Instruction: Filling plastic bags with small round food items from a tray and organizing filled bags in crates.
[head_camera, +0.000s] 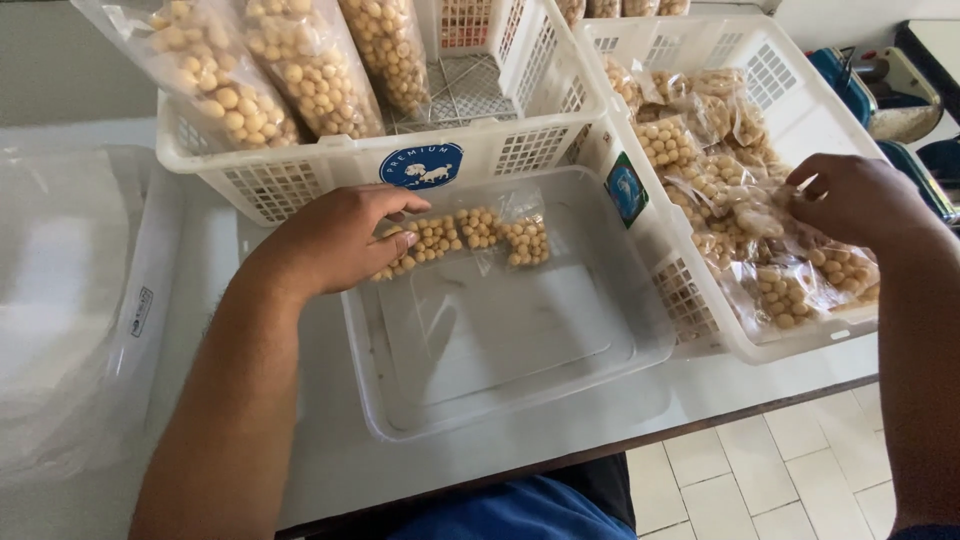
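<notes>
The left hand (335, 240) is pinching a small clear plastic packet of round tan snack balls (470, 238), which is lying flat at the far end of the shallow clear plastic tray (520, 385). Right of that tray, the right hand (860, 200) is closing its fingers on one packet (similar, crinkled) (765, 220) in the white slotted plastic basket (800, 75).
</notes>
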